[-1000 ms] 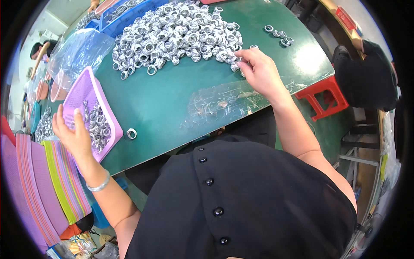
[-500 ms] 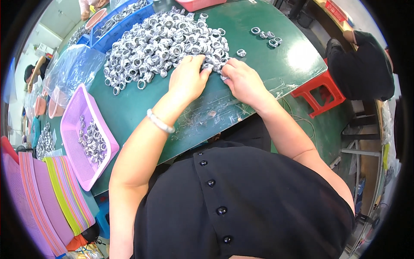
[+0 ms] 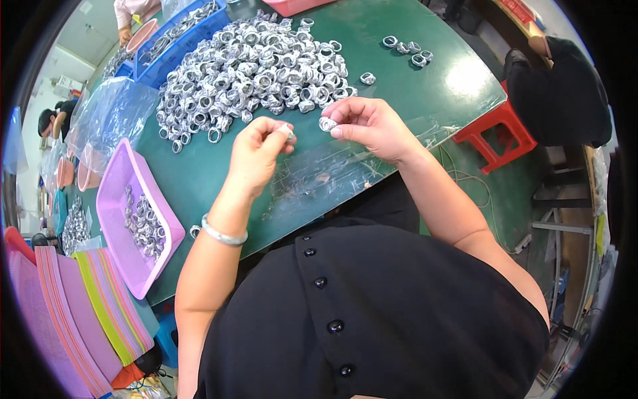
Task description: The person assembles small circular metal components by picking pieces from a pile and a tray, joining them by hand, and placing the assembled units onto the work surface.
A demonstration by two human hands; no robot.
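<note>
A large heap of small silvery ring-shaped pieces [image 3: 246, 66] covers the far middle of the green table [image 3: 372, 26]. In front of the heap, my right hand [image 3: 373, 126] pinches one silvery ring-shaped piece [image 3: 327, 124] between thumb and fingers. My left hand [image 3: 258, 154], wearing a pale bangle above the wrist, is closed with thumb against fingers; a bit of a small silvery piece [image 3: 290, 133] shows at its fingertips, mostly hidden. Both hands are raised a little over the near table edge, apart from each other. One loose piece [image 3: 367, 78] lies right of the heap.
A purple basket [image 3: 109, 219] with several pieces stands at left, beside stacked baskets [image 3: 86, 299]. A blue crate [image 3: 154, 73] and a clear plastic bag [image 3: 109, 113] are at far left. Several pieces [image 3: 402, 48] lie far right; a red stool [image 3: 495, 139] stands beyond the table. Other people are around.
Both hands have drawn back from the heap's near edge toward me. The left moved left and down, the right slightly down; each now has a small piece at its fingertips.
</note>
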